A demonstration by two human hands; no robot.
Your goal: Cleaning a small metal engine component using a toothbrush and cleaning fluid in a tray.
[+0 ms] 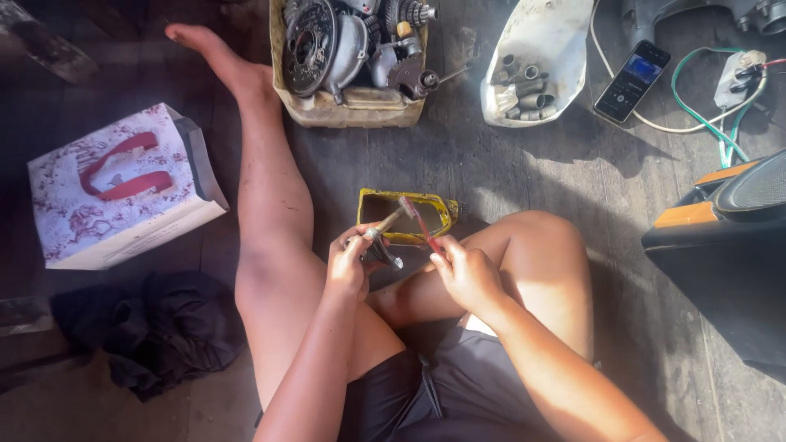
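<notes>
I sit on the floor with one leg stretched out and the other bent. My left hand [350,260] grips a small metal part with a shaft [385,223] that sticks up to the right. My right hand [460,266] holds a red toothbrush [419,223], its head touching the tip of the metal part. Both are held just over a small yellow container [442,209] with dark liquid, which rests on the floor between my legs.
A cut yellow container [352,110] full of engine parts stands at the top centre. A white sack piece [557,41] holds several metal sleeves. A phone [632,80], cables, a patterned paper bag [123,192], dark cloth [151,327] and a black-orange case [729,237] lie around.
</notes>
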